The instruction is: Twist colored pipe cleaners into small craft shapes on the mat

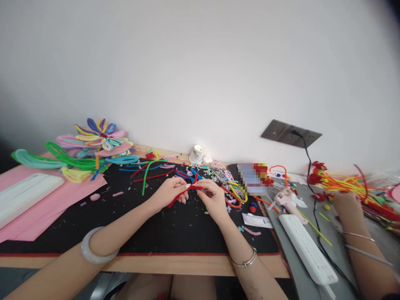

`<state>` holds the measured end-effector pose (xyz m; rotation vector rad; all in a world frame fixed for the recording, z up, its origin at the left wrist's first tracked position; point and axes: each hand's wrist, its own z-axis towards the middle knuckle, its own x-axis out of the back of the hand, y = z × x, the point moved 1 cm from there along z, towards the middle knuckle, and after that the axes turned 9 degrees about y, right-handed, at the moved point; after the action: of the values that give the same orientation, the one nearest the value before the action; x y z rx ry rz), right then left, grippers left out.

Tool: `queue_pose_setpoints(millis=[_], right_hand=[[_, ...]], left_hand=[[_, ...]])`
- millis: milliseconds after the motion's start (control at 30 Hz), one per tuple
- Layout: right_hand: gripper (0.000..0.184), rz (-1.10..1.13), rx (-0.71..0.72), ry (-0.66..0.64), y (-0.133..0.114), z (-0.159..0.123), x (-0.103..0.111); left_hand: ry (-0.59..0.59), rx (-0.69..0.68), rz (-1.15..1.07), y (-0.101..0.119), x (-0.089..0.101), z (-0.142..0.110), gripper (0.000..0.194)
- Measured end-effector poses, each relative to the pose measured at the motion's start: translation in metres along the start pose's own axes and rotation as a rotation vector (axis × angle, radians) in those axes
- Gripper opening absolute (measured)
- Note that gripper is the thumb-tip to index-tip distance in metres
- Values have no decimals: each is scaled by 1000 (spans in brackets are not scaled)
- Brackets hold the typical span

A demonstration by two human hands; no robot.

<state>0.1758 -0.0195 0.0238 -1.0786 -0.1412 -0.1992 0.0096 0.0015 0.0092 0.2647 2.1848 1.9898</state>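
My left hand and my right hand meet over the black mat, both pinched on one red pipe cleaner that is bent between them. The fingers of both hands are closed around it. Loose pipe cleaners in green, blue and red and many short cut bits lie just beyond my hands. A pale bangle sits on my left wrist and a thin silver bracelet on my right.
A pipe-cleaner flower lies at the back left on pink paper. A pink glue gun, a white power strip and a black cable are at the right. Another person's arm rests by red and yellow stems.
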Motion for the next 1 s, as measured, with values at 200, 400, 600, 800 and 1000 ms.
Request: queue_pose_setpoints(millis=[200, 400, 600, 800, 1000], right_hand=[[26, -27, 38, -67, -3, -1, -1], [33, -63, 24, -117, 5, -2, -2], [15, -72, -93, -12, 20, -1, -1], [10, -2, -226, 49, 23, 0, -1], [13, -31, -244, 50, 21, 0, -1]], left_hand=[[5, 7, -7, -5, 2, 2, 30], [1, 2, -8, -5, 1, 3, 29], [-38, -67, -12, 2, -1, -1, 22], [-91, -134, 57, 5, -2, -3, 17], [-80, -226, 158, 0, -2, -3, 17]])
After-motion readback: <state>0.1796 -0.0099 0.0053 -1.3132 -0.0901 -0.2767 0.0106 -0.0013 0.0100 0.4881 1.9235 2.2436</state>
